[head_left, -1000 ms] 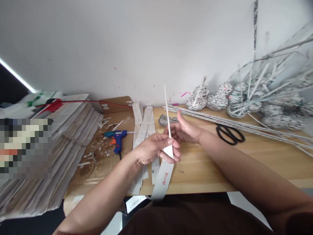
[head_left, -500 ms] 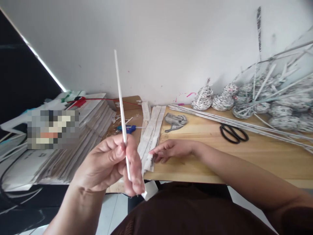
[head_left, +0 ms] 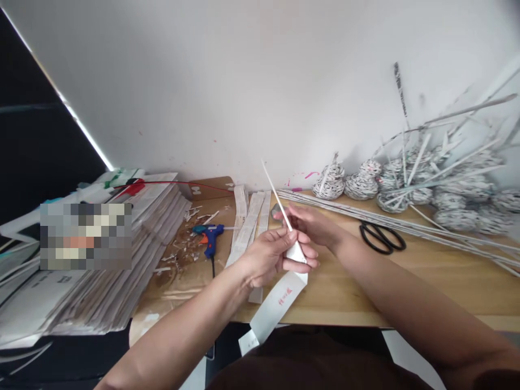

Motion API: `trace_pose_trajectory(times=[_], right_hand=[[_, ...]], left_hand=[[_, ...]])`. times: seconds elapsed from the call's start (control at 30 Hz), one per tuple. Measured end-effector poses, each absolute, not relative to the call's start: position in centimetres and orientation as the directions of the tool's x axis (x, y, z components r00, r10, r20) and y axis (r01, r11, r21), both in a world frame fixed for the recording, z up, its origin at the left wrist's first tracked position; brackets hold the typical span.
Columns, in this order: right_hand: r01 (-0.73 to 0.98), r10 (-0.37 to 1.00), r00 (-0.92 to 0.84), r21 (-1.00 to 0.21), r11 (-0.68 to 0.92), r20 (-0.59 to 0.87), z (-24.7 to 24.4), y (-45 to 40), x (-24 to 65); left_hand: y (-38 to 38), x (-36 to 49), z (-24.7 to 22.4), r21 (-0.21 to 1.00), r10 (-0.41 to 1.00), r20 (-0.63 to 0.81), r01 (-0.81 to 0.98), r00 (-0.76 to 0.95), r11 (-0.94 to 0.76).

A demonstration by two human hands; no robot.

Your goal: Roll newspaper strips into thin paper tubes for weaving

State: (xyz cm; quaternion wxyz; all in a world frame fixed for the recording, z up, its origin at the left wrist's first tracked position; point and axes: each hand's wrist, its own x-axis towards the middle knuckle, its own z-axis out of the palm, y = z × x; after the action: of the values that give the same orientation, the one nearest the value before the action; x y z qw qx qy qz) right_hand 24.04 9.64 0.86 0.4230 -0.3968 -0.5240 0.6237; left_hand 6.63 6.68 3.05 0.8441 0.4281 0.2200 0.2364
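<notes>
Left hand (head_left: pixel 266 259) closed around a slender white rod (head_left: pixel 277 195) and a white paper strip (head_left: pixel 274 306).
In the head view, the strip is trailed past the front edge of the wooden table (head_left: pixel 345 303); the right hand (head_left: pixel 317 223) is held just beside the rod, its grip impossible to tell. Room is left on the tabletop between strip and right forearm (head_left: pixel 390 290); black-handled scissors (head_left: pixel 392 236) are laid beyond that forearm, a blue glue gun (head_left: pixel 210 242) left of both hands.
</notes>
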Motion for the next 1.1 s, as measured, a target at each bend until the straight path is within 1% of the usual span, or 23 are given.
trace_pose_trajectory(times=[0.03,0.1,0.2,0.33,0.4,0.53,0.63,0.77,0.83,0.93,0.97,1.1], right_hand=[[-0.183,0.947,-0.319,-0.977,-0.111,-0.048,0.9,10.0,24.7],[-0.262,0.944,-0.325,-0.954,-0.143,-0.052,0.9,10.6,25.7],[-0.224,0.934,-0.352,-0.964,-0.144,-0.058,0.5,10.9,26.4],[-0.137,0.943,-0.330,-0.986,-0.094,-0.044,-0.2,11.0,26.3],[-0.131,0.949,-0.314,-0.988,-0.075,-0.031,-0.5,11.1,26.1],[-0.173,0.976,-0.217,-0.983,-0.061,-0.022,-1.0,11.4,25.8],[-0.162,0.988,-0.156,-0.986,-0.046,-0.020,-1.0,11.6,25.9],[-0.017,0.966,-0.258,-0.999,-0.032,-0.026,-0.4,11.2,25.9],[0.031,0.973,-0.229,-0.999,-0.020,-0.027,-0.2,10.9,25.5],[-0.013,0.997,-0.071,-1.000,0.016,0.017,0.0,10.8,25.0],[-0.027,0.998,-0.063,-0.999,0.018,0.020,0.0,10.8,24.9],[-0.048,0.992,-0.128,-0.999,0.014,0.020,0.0,10.9,25.0]], left_hand=[[7.0,7.3,2.4,0.825,0.598,-0.184,-0.208,0.780,0.526],[7.7,8.4,1.0,0.831,0.609,-0.214,-0.186,0.764,0.525],[8.4,9.2,-1.1,0.849,0.604,-0.236,-0.141,0.761,0.510],[8.7,9.0,-3.2,0.871,0.575,-0.226,-0.102,0.786,0.481],[8.7,8.7,-3.7,0.884,0.565,-0.224,-0.078,0.794,0.460],[9.0,8.3,-3.8,0.918,0.588,-0.226,-0.033,0.776,0.396],[9.5,8.2,-3.6,0.934,0.595,-0.234,0.007,0.769,0.358],[9.8,8.1,-3.2,0.942,0.590,-0.228,0.022,0.774,0.335],[9.8,8.1,-3.0,0.946,0.610,-0.220,0.014,0.761,0.325],[9.6,8.2,-2.9,0.947,0.640,-0.232,0.019,0.732,0.322],[9.5,8.2,-2.9,0.945,0.640,-0.240,0.026,0.730,0.325],[9.5,8.1,-3.0,0.943,0.609,-0.256,0.057,0.750,0.327]])
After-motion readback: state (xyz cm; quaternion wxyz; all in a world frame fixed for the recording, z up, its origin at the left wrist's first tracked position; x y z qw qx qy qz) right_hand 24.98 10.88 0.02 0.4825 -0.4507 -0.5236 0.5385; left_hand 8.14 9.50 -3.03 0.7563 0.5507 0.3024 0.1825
